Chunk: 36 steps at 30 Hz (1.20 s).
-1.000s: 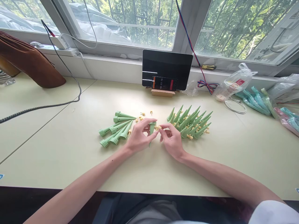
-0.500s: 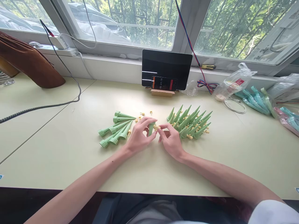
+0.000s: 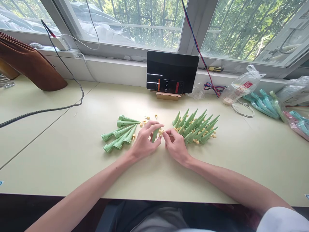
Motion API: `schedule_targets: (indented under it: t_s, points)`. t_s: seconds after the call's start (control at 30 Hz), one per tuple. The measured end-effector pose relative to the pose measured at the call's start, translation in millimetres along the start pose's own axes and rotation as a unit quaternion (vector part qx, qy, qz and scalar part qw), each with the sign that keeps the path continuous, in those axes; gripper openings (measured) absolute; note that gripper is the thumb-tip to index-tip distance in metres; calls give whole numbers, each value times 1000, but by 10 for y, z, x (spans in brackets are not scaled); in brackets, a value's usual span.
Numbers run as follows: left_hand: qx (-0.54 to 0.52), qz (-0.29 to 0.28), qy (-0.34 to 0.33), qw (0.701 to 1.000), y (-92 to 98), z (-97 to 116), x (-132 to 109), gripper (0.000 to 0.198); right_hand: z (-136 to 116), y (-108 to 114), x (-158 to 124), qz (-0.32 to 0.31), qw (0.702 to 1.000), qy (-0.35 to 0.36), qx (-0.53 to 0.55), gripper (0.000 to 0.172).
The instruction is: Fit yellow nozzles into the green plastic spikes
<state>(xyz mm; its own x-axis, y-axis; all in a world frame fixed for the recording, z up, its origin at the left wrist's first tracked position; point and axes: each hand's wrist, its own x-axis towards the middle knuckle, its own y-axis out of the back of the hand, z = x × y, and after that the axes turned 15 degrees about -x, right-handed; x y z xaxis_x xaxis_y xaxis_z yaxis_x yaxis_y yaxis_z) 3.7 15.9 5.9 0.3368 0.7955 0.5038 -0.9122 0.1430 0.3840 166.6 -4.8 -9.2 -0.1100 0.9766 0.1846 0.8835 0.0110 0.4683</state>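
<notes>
My left hand [image 3: 145, 140] is closed around a green cone [image 3: 154, 135] near the middle of the table. A small yellow piece [image 3: 161, 131] sits at the cone's side, and the fingertips of my right hand [image 3: 176, 145] pinch it. Several green cones [image 3: 123, 132] fan out left of my left hand, with a few loose yellow pieces [image 3: 133, 137] beside their tips. Just beyond my right hand stand several green cones fitted with yellow pieces [image 3: 198, 126], grouped closely with their points up.
A black tablet [image 3: 172, 67] leans at the back, a phone [image 3: 169, 86] in front of it on a cardboard stand [image 3: 168, 96]. Bagged items [image 3: 263, 102] lie at the right. A dark cable [image 3: 48, 110] crosses the left side.
The green cone has tilted slightly in my left hand. My right hand's fingers have shifted a little at the yellow piece.
</notes>
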Motion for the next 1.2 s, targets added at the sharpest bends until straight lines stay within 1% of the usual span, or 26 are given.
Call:
schedule_targets:
  t_s: [0.23,0.43,0.7,1.03,1.2]
  points:
    - [-10,-11,-12,1000,1,-12,-7,45,16,-7,7,0,1000,-8,-18,40]
    - [-6,-12,-18,1000,-1,-13,-12,42,35,-13,10,4,1000,-5,-21,43]
    - [2,-10,-2,1000,3,-19,-12,44,18,-15,10,0,1000,21,-17,37]
    - [-13,-5,1,1000,-11,-15,-16,43,1,-11,10,11,1000,19,-23,38]
    - [-21,-3,10,1000,-12,-10,-11,43,9,-11,4,13,999,20,-29,35]
